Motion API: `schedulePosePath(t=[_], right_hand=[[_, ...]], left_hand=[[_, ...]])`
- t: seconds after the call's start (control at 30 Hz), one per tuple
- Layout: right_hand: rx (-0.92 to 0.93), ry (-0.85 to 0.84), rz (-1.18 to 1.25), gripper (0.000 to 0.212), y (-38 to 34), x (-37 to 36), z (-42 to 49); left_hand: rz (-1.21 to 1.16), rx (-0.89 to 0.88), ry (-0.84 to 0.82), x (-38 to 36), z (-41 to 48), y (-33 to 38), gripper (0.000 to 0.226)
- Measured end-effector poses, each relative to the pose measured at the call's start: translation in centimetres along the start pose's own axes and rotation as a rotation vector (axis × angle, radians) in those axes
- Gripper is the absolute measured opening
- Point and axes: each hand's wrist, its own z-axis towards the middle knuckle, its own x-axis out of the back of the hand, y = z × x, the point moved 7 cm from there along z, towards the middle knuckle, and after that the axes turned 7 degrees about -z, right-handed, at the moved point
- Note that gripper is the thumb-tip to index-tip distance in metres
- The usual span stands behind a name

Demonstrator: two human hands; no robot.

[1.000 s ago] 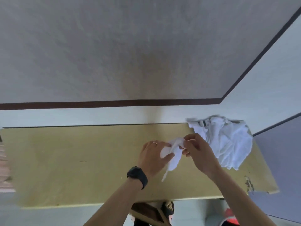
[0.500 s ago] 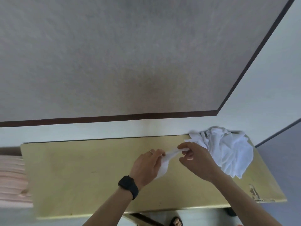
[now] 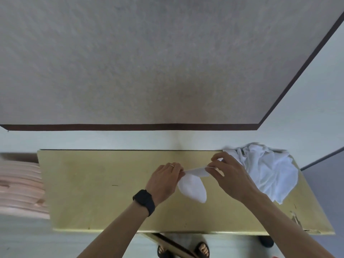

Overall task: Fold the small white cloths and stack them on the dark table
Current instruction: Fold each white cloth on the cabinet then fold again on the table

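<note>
Stretched wider than a moment ago between left hand [image 3: 163, 180] and right hand [image 3: 229, 175], both pinching small white cloth [image 3: 193, 185] above yellow wooden desk [image 3: 93, 192], beside crumpled white cloth pile [image 3: 270, 172] at right.

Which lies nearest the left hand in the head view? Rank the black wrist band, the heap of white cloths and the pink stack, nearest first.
1. Black wrist band: on the left hand's own wrist.
2. Heap of white cloths: at the table's right end, beyond the right hand.
3. Pink stack: off the table's left end.
</note>
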Motion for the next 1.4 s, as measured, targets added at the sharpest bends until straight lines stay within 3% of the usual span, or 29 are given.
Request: schedulePosePath(t=[0.17, 0.33, 0.47, 0.53, 0.63, 0.77, 0.83, 0.93, 1.03, 1.23, 1.4], right_hand=[[0.0, -0.002, 0.034, 0.009, 0.2, -0.6, -0.2], [-0.063, -0.054, 0.019, 0.014, 2.5, -1.5, -1.1], [-0.097, -0.126, 0.021, 0.02, 3.9, -3.5, -2.0], [-0.098, -0.124, -0.001, 0.016, 4.5, -4.4, -1.9], [-0.088, -0.129, -0.029, 0.014, 5.1, -5.7, -1.1], [-0.142, -0.137, -0.026, 0.02, 5.5, -6.8, 1.3], [-0.164, -0.104, -0.033, 0.021, 5.6, -7.0, 2.7], [-0.176, -0.015, -0.037, 0.016, 5.5, -6.9, 4.4], [-0.154, 0.077, -0.047, 0.01, 5.0, -6.8, 5.3], [-0.115, 0.078, -0.105, 0.008, 4.2, -8.6, 3.1], [-0.158, -0.048, -0.098, 0.004, 4.4, -13.7, -2.9]], left_hand=[[0.156, -0.06, -0.098, -0.8, -0.9, -1.6, 0.027], [0.203, 0.009, -0.198, -1.3, -2.4, -4.4, 0.031], [0.195, 0.054, -0.261, -1.6, -3.3, -6.3, 0.013], [0.193, 0.082, -0.275, -1.6, -3.3, -7.0, 0.02], [0.195, 0.112, -0.17, -1.1, -2.8, -8.9, 0.038], [0.211, 0.075, 0.007, 1.0, -0.6, -10.1, 0.014], [0.213, 0.094, 0.067, 2.0, 0.8, -11.0, 0.03], [0.244, 0.035, 0.141, 3.4, 2.4, -11.7, 0.011], [0.268, -0.017, 0.19, 4.5, 3.1, -12.1, 0.02], [0.291, -0.051, 0.187, 2.3, -0.1, -12.9, 0.026], [0.264, 0.009, 0.046, -3.7, -6.2, -13.4, 0.02]])
